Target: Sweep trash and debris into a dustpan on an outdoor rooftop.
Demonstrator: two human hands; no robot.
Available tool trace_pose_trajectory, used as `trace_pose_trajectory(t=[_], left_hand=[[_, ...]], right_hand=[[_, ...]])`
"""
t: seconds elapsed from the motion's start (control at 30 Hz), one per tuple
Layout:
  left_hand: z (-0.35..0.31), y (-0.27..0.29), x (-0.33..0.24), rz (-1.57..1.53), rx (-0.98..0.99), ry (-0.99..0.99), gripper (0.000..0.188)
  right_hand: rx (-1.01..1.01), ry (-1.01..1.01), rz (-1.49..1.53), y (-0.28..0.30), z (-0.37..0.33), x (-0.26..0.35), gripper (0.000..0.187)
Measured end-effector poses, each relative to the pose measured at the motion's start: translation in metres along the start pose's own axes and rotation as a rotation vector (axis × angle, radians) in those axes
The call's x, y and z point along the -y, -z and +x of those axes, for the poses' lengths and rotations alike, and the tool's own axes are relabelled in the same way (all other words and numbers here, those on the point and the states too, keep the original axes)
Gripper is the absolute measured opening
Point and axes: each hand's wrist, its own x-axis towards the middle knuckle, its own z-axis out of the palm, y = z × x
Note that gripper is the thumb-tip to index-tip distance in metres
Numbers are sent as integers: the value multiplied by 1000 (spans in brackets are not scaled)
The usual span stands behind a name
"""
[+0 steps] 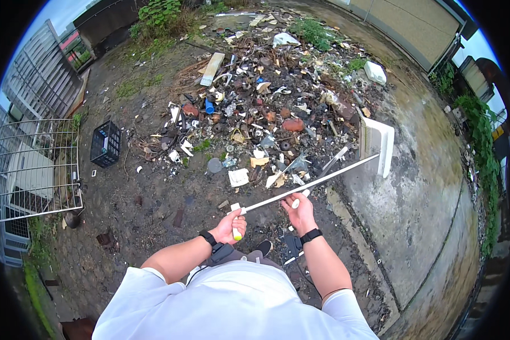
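The person stands on bare dirt at the near edge of a wide spread of rubbish, both hands on a long white broom [317, 180]. The left hand [230, 225] is clenched round the butt end of the handle, just in front of the waist. The right hand [301, 212] grips the handle a little farther up, fingers curled over it. From there the pole runs up and to the right, and its flat white head [378, 144] sits at the right fringe of the debris pile [260, 107], right where dirt meets the concrete strip [419, 192].

The pile holds broken bricks, scraps of paper, sticks, a wooden plank [212, 68] and a white block [375, 72] at its far side. It fills the ground ahead, so the open room lies to either side: the concrete on the right runs clear along a low wall [402, 22], and on the left there is bare earth as far as a black plastic crate [105, 143] and a leaning wire mesh panel [34, 170]. The crate stands well apart from the broom. A narrow crack edge separates concrete from dirt just right of the person's feet.
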Motion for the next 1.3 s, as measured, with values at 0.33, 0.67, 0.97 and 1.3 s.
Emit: trace_pose_trajectory(t=[0.33, 0.67, 0.97, 1.3], left_hand=[[76, -20, -44, -139, 55, 204, 36], [78, -30, -109, -2, -60, 268, 34], [76, -50, -117, 188, -168, 297, 32], [87, -93, -114, 461, -207, 331, 30]], right_hand=[[-75, 57, -14, 0, 31, 41, 14], [-96, -30, 179, -19, 49, 22, 16], [-263, -70, 263, -14, 24, 24, 13], [-292, 58, 373, 15, -4, 9, 23]])
